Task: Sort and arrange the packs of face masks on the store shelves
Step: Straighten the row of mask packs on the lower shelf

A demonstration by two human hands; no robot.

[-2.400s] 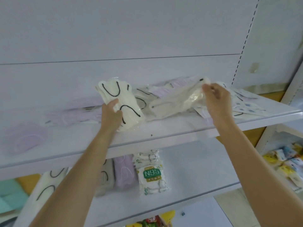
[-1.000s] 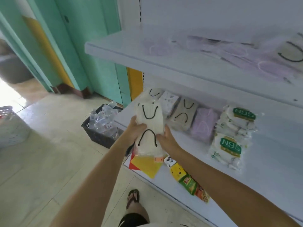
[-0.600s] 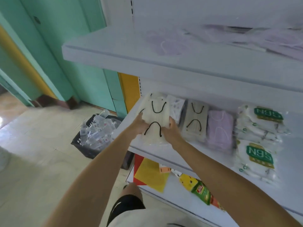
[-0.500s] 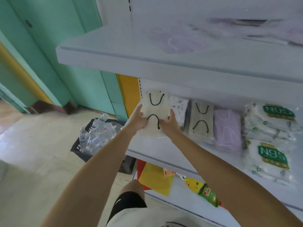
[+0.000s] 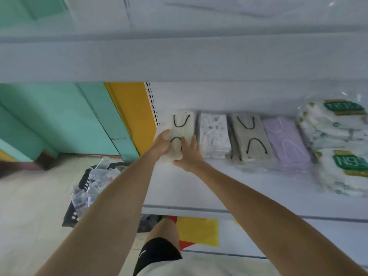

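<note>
A cream pack of face masks (image 5: 181,124) with black ear loops lies at the left end of the middle shelf (image 5: 199,188). My left hand (image 5: 161,145) grips its near left corner. My right hand (image 5: 188,154) rests against its near right edge with fingers straight. To the right in a row lie a white patterned pack (image 5: 215,136), a grey pack with black loops (image 5: 250,136), a lilac pack (image 5: 286,144) and N95 packs (image 5: 342,140).
The upper shelf (image 5: 179,56) juts out overhead, with blurred lilac packs on it. A black basket (image 5: 93,184) of clear-wrapped items stands on the floor at the left. Yellow and red sheets (image 5: 197,232) lie on the lower shelf. A green wall is on the left.
Both hands carried the cream pack from the upper shelf down to the middle shelf and pushed it back into the far left slot of the row.
</note>
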